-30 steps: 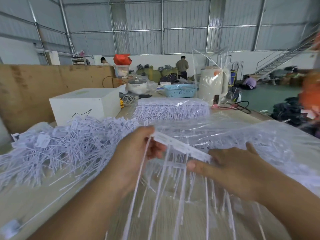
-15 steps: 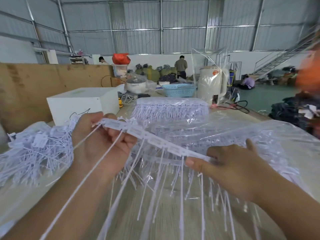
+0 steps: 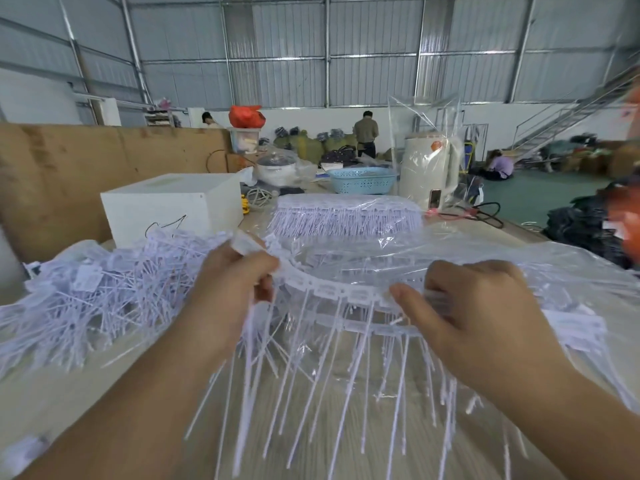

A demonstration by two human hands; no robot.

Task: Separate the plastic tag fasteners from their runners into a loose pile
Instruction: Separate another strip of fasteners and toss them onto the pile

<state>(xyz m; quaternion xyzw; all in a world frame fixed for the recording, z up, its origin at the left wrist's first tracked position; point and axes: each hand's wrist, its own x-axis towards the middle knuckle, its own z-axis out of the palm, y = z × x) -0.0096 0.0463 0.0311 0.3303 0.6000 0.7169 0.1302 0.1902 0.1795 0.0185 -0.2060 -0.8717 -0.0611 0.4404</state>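
Since half a second ago the left hand (image 3: 228,289) has drawn nearer the right | white fastener strip (image 3: 332,289), sagging above the table (image 3: 363,368), tails hanging | left hand grips its left end | right hand (image 3: 474,313) pinches its right end | loose pile (image 3: 104,292) lies left.

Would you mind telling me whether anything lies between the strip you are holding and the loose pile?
Nothing visible does: the strip hangs between both hands, and the pile lies directly beside the left hand.
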